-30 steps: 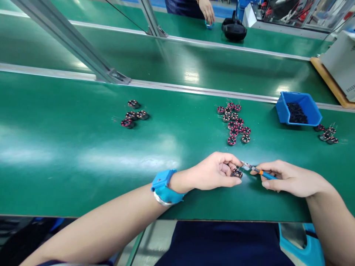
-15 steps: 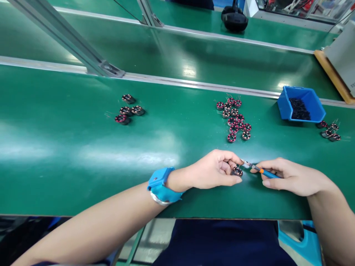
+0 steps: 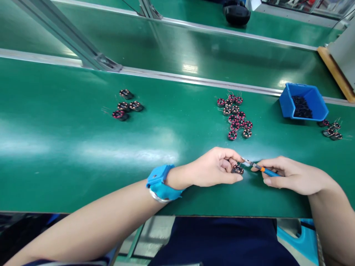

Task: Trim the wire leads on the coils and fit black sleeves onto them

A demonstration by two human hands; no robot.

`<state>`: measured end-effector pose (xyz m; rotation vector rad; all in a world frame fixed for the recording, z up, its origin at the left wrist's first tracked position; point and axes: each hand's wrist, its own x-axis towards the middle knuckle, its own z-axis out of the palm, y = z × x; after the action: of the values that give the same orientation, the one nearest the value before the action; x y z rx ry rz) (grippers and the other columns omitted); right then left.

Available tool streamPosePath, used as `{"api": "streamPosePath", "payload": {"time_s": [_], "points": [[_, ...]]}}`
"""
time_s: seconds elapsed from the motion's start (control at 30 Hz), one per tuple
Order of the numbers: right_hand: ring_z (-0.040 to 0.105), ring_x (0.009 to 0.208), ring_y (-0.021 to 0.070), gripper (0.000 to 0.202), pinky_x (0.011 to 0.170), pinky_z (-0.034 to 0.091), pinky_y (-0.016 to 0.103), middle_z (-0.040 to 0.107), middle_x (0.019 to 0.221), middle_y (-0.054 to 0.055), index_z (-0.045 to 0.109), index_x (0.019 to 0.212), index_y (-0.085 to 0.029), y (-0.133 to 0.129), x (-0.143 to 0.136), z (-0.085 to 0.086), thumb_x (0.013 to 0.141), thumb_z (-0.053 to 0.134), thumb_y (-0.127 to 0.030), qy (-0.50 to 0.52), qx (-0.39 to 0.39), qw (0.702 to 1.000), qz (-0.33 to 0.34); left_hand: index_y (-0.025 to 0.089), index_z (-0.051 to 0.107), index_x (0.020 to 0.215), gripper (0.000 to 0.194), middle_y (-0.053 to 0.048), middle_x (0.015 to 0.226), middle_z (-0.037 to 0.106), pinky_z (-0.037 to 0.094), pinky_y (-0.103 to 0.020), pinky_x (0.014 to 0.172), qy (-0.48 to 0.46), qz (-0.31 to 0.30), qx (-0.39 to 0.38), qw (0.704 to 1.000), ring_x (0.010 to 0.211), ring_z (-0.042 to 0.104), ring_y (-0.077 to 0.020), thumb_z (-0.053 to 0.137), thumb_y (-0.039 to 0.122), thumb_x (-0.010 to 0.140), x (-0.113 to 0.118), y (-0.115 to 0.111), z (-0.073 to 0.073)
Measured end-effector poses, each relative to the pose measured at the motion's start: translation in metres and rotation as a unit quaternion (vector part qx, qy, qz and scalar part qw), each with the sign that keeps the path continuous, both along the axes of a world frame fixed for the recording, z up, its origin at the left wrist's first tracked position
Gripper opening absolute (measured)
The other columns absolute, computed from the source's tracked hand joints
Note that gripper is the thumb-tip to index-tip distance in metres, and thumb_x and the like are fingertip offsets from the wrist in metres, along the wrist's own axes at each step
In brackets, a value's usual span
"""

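My left hand (image 3: 219, 167), with a blue strap on its wrist, grips a small round copper-wound coil (image 3: 237, 169) between thumb and fingers. Closed around a tool with blue and orange handles (image 3: 268, 172) is my right hand (image 3: 295, 175). The tool's metal tip points left and meets my left fingertips just above the coil, near a thin wire. Whether the tip touches the wire is too small to tell. Beyond my hands lies a cluster of several similar coils (image 3: 234, 118), many with pink tops.
Several more coils (image 3: 125, 105) sit at the left, and others (image 3: 328, 132) at the far right. A blue bin (image 3: 286, 105) holds small black pieces. A metal rail (image 3: 177, 77) runs along the back of the green table (image 3: 83, 173). A black object (image 3: 236, 14) stands farther back.
The view has shifted slightly. Both hands keep nearly the same pose, with the coil and the tool still held.
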<state>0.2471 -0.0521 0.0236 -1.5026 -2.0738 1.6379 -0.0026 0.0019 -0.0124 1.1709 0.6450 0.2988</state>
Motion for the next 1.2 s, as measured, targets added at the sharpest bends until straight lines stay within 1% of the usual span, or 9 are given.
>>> {"api": "streamPosePath", "payload": {"time_s": [0.13, 0.33, 0.53, 0.73, 0.9, 1.0, 1.1, 1.17, 1.2], "points": [[0.051, 0.065, 0.0136, 0.035, 0.06, 0.043, 0.024, 0.059, 0.074, 0.001, 0.068, 0.099, -0.018, -0.0019, -0.0005, 0.0011, 0.087, 0.056, -0.048, -0.005, 0.014, 1.0, -0.009, 0.012, 0.061, 0.1, 0.041, -0.002, 0.082, 0.064, 0.048, -0.021, 0.056, -0.005, -0.002, 0.0, 1.0, 0.062, 0.058, -0.0073, 0.078, 0.021, 0.064, -0.0004, 0.0003, -0.0013], [0.053, 0.068, 0.0158, 0.03, 0.062, 0.045, 0.024, 0.06, 0.072, 0.001, 0.07, 0.098, -0.021, -0.003, 0.0003, 0.0032, 0.087, 0.057, -0.046, -0.022, 0.027, 0.999, -0.009, 0.011, 0.061, 0.102, 0.04, -0.003, 0.082, 0.065, 0.049, -0.02, 0.056, -0.007, -0.007, 0.003, 1.0, 0.062, 0.057, -0.0072, 0.078, 0.02, 0.066, -0.001, -0.0002, -0.0024], [0.055, 0.07, 0.0173, 0.031, 0.064, 0.047, 0.026, 0.061, 0.071, 0.001, 0.069, 0.102, -0.022, -0.0033, -0.0006, 0.003, 0.086, 0.057, -0.045, -0.026, 0.031, 0.999, -0.014, 0.012, 0.061, 0.1, 0.037, -0.001, 0.079, 0.063, 0.048, -0.018, 0.053, -0.016, -0.01, 0.01, 1.0, 0.059, 0.056, -0.0061, 0.077, 0.021, 0.067, -0.001, -0.0002, -0.0017], [0.051, 0.068, 0.0152, 0.03, 0.064, 0.045, 0.025, 0.058, 0.074, 0.001, 0.069, 0.101, -0.021, -0.0017, -0.0017, 0.0031, 0.088, 0.055, -0.045, -0.017, 0.022, 1.0, -0.003, 0.011, 0.06, 0.099, 0.039, -0.001, 0.077, 0.063, 0.047, -0.019, 0.052, -0.004, -0.015, 0.009, 1.0, 0.059, 0.056, -0.0065, 0.077, 0.022, 0.066, -0.0009, 0.0001, -0.0007], [0.043, 0.061, 0.011, 0.033, 0.055, 0.038, 0.022, 0.05, 0.072, -0.001, 0.066, 0.096, -0.017, 0.0015, -0.0049, 0.0062, 0.093, 0.049, -0.045, -0.004, -0.027, 0.999, 0.024, 0.012, 0.06, 0.1, 0.039, -0.001, 0.078, 0.064, 0.049, -0.02, 0.055, -0.012, -0.008, 0.014, 1.0, 0.06, 0.057, -0.0068, 0.077, 0.022, 0.066, -0.0017, -0.0002, -0.0025], [0.04, 0.06, 0.0099, 0.034, 0.053, 0.036, 0.021, 0.047, 0.069, -0.002, 0.064, 0.091, -0.017, 0.0021, -0.0055, 0.007, 0.093, 0.048, -0.046, 0.003, -0.036, 0.999, 0.024, 0.012, 0.061, 0.1, 0.039, -0.001, 0.077, 0.064, 0.049, -0.02, 0.054, -0.013, -0.011, 0.021, 1.0, 0.06, 0.057, -0.0069, 0.077, 0.022, 0.066, -0.0023, 0.0, -0.0035], [0.042, 0.06, 0.0098, 0.034, 0.052, 0.036, 0.021, 0.048, 0.071, -0.001, 0.063, 0.091, -0.017, 0.0021, -0.0037, 0.0053, 0.093, 0.049, -0.047, 0.005, -0.048, 0.999, 0.011, 0.011, 0.061, 0.103, 0.041, -0.001, 0.077, 0.062, 0.047, -0.02, 0.053, -0.008, -0.019, 0.03, 0.999, 0.058, 0.055, -0.0063, 0.076, 0.023, 0.067, -0.0014, -0.0008, -0.0031], [0.045, 0.06, 0.0101, 0.034, 0.052, 0.038, 0.021, 0.051, 0.072, -0.001, 0.062, 0.096, -0.017, 0.0026, -0.0017, 0.0026, 0.093, 0.05, -0.048, 0.004, -0.057, 0.998, -0.019, 0.01, 0.06, 0.105, 0.042, -0.001, 0.078, 0.062, 0.048, -0.021, 0.054, 0.006, -0.026, 0.048, 0.998, 0.059, 0.056, -0.0075, 0.074, 0.024, 0.068, -0.0006, -0.0018, -0.0018], [0.046, 0.059, 0.0103, 0.034, 0.052, 0.038, 0.022, 0.052, 0.073, -0.001, 0.062, 0.099, -0.017, 0.0031, -0.0007, 0.0008, 0.092, 0.05, -0.048, 0.005, -0.054, 0.998, -0.042, 0.01, 0.061, 0.104, 0.04, -0.002, 0.078, 0.063, 0.05, -0.022, 0.057, 0.017, -0.024, 0.074, 0.997, 0.061, 0.058, -0.0088, 0.073, 0.024, 0.069, -0.0011, -0.002, -0.0008]]}}
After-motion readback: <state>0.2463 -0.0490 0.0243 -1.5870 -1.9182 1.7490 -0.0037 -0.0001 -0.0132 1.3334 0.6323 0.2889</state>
